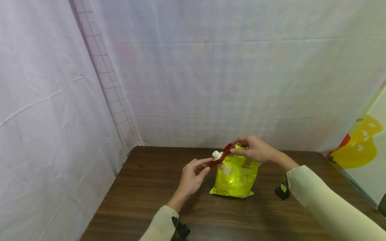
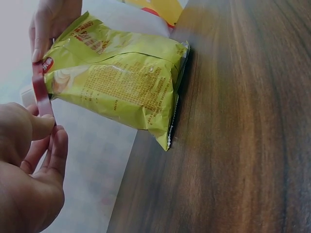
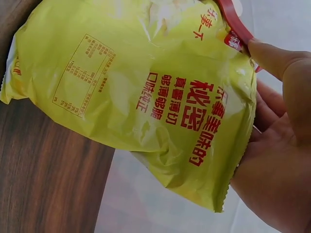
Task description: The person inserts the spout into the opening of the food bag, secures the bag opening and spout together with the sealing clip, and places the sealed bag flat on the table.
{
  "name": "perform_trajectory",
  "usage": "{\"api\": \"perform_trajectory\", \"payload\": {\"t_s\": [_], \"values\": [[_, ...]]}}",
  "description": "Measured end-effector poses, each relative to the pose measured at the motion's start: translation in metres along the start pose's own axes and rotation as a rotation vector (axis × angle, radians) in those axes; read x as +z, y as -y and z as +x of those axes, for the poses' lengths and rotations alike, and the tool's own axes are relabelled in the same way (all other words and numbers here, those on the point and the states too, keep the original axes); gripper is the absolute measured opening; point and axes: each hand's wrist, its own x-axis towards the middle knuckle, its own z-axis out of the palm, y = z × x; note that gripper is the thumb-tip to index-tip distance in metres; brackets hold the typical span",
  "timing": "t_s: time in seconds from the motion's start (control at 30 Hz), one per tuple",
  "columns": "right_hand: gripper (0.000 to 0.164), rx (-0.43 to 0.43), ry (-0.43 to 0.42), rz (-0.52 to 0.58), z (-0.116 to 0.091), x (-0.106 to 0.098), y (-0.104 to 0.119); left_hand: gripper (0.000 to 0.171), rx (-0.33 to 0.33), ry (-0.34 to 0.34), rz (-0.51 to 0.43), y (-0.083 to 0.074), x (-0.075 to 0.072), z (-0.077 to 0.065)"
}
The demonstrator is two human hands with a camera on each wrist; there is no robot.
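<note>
A yellow chip bag [image 1: 236, 182] with red print stands on the dark wooden table [image 1: 144, 187]. Across its top edge lies a red bag clip [image 1: 213, 162] that carries a white capped spout [image 1: 216, 154]. My left hand [image 1: 191, 176] pinches the clip's left end between thumb and fingers. At the other end, my right hand [image 1: 255, 149] grips the clip together with the bag's top, thumb on the near side. In the left wrist view the clip [image 2: 41, 90] runs along the upper edge of the bag [image 2: 121, 80]. One top corner of the bag sticks out below the right hand in the right wrist view.
White curtains [image 1: 211, 83] hang behind the table and along its left side. A yellow and red decoration [image 1: 356, 147] is at the far right, beyond the table edge. Black wrist cameras [image 1: 181, 228] sit at both sleeves.
</note>
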Motion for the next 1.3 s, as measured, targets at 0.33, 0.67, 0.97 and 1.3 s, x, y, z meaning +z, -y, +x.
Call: {"api": "perform_trajectory", "payload": {"t_s": [0.33, 0.67, 0.97, 1.3], "values": [[0.022, -0.049, -0.033, -0.013, -0.0023, -0.0016, -0.0043, 0.036, 0.024, -0.002, 0.027, 0.0006, 0.0016, 0.0002], [0.018, -0.064, -0.073, -0.009, -0.001, 0.0056, -0.0033, 0.027, -0.012, 0.05, 0.096, -0.002, 0.0052, 0.0023], [0.017, -0.049, -0.026, -0.003, 0.0016, 0.007, 0.0009, 0.024, -0.005, 0.034, 0.116, -0.0008, 0.0044, 0.0021], [0.018, -0.05, 0.028, 0.04, 0.0016, 0.0051, 0.0043, 0.022, 0.004, 0.035, 0.108, -0.0009, 0.0025, 0.0008]]}}
